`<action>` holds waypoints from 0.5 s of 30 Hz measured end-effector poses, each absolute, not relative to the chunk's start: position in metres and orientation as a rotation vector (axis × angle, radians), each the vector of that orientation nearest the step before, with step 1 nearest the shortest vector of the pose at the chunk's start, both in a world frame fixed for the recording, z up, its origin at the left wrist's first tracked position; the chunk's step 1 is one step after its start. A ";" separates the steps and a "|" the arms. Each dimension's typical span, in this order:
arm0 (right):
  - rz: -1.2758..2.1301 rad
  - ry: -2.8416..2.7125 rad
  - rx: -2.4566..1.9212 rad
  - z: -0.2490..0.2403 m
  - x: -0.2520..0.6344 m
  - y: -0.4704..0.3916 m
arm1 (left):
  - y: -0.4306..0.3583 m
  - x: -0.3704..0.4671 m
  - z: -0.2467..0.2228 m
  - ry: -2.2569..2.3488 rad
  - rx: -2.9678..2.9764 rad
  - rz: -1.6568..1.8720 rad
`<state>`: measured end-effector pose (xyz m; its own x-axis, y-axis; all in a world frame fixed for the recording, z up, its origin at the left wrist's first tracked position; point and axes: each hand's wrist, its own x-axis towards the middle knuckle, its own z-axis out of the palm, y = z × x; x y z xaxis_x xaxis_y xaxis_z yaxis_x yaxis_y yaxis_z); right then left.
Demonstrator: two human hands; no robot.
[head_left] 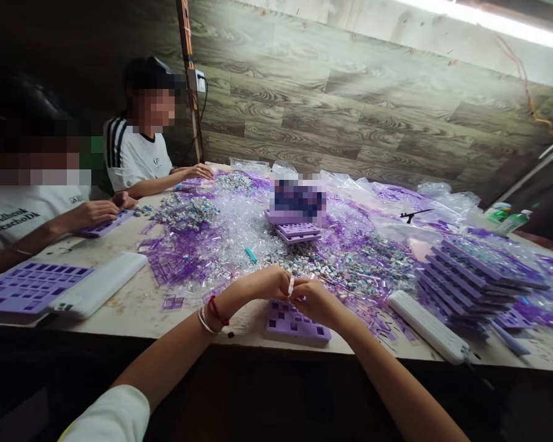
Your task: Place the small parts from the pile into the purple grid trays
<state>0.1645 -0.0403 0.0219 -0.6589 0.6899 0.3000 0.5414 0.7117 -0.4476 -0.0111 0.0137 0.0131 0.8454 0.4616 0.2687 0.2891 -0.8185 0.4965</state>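
Note:
My left hand (273, 282) and my right hand (314, 297) meet above the table's front part, fingertips pinched together. Between them shows a small whitish, clear piece (290, 285); its exact kind is too small to make out. Both hands seem to grip it. Just below my hands lies a purple tray (299, 330) with square pockets, partly covered by my right hand. Beyond my fingers spreads a heap of small white and blue pieces (299, 264) mixed with clear plastic bits (244, 224).
A stack of filled purple trays (461, 282) stands at right beside a white power strip (428, 325). Another white strip (105, 285) and purple tray (32, 288) lie left. Two people (141, 147) sit at left, hands on trays. Bottles (513, 222) stand far right.

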 end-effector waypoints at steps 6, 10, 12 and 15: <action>0.468 -2.619 -1.016 0.032 0.156 -0.035 | 0.011 -0.008 0.014 0.724 2.543 0.354; 0.468 -2.669 -1.097 0.035 0.153 -0.033 | 0.006 -0.008 0.015 0.790 2.535 0.320; 0.480 -2.676 -1.091 0.034 0.153 -0.033 | 0.004 -0.008 0.016 0.820 2.543 0.333; 0.480 -2.663 -1.019 0.032 0.156 -0.035 | 0.003 -0.008 0.018 0.790 2.550 0.335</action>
